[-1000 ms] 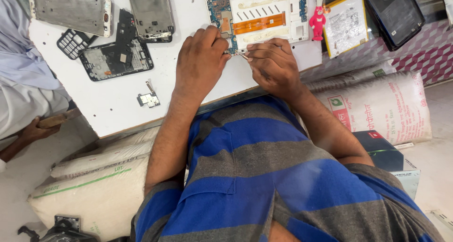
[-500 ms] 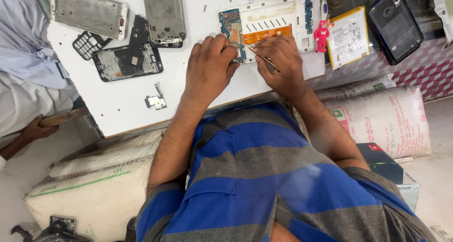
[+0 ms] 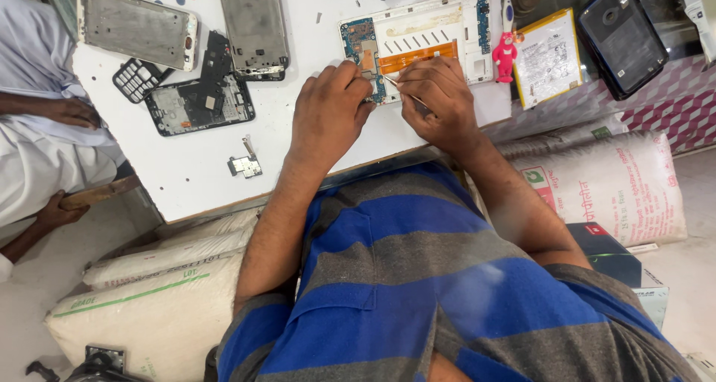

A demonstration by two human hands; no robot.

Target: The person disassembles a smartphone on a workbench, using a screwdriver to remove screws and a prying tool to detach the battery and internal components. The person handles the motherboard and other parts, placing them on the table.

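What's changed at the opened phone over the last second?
Little. The right hand has brought its thin metal tool from the phone's edge in onto the blue board. The left hand still steadies the phone. Parts on the table lie as before.

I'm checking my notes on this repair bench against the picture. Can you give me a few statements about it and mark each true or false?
1. The right hand holds a thin metal tool over the opened device. True.
2. The left hand rests on the keypad piece. False: it rests at the opened device's edge.
3. A small red figure stands beside the flat battery. True.
4. The table is black. False: it is white.
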